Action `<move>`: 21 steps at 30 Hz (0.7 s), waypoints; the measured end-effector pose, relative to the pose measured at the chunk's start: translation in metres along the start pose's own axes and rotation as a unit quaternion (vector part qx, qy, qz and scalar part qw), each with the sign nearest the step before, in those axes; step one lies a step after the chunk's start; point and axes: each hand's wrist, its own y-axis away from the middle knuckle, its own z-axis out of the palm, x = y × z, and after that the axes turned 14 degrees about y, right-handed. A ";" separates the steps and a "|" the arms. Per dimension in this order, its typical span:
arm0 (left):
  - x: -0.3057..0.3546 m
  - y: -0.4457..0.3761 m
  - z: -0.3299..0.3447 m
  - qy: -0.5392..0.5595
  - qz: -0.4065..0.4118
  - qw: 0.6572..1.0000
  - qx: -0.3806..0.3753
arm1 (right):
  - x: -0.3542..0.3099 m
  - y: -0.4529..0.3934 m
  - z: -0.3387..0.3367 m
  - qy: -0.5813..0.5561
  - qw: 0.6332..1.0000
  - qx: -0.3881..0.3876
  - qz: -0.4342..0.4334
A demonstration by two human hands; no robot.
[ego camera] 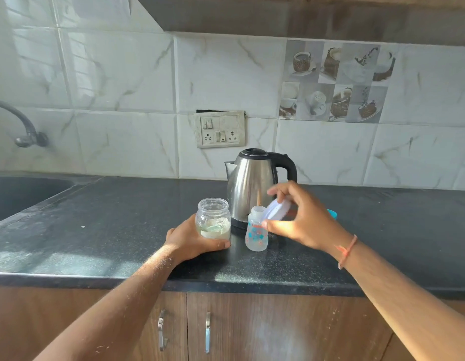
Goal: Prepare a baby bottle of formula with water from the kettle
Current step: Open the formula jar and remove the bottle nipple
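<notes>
Tabletop (122, 230): black stone, finely speckled grey.
Kettle (252, 183): brushed silver steel body; black lid, handle and base.
Baby bottle (256, 234): clear, printed with teal and orange-red motifs.
Jar (213, 220): clear glass, pale cream powder inside, at 9 o'clock of the bottle.
Jar lid (278, 209): white, bluish rim.
Wrist thread (347, 250): orange-red.
Wall tiles (122, 87): white marble look, grey-brown veins; coffee-themed panel (335, 82) in brown and grey at 1 o'clock.
Cabinet doors (278, 327): brown wood grain, silver handles.
Switchboard (219, 128): off-white.

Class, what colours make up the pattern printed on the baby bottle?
Blue and orange-red shapes on the clear baby bottle, seen in the head view.
</notes>
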 end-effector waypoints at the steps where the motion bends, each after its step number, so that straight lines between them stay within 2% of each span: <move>1: 0.000 0.000 0.000 -0.001 0.001 1.000 0.000 | 0.012 0.015 -0.001 0.002 1.000 0.018 0.008; 4: 0.000 0.001 0.001 0.003 0.000 1.000 0.004 | 0.056 0.054 -0.001 0.006 0.998 0.042 0.053; 9: 0.001 0.001 0.002 0.012 -0.006 1.000 0.011 | 0.118 0.092 -0.006 0.098 0.990 0.029 0.102; 16: 0.003 0.002 0.003 0.008 -0.013 1.000 0.011 | 0.150 0.085 -0.016 0.132 0.970 0.024 0.203; 21: 0.004 0.002 0.003 0.003 -0.010 1.000 0.009 | 0.147 0.080 -0.011 0.164 0.967 0.026 0.191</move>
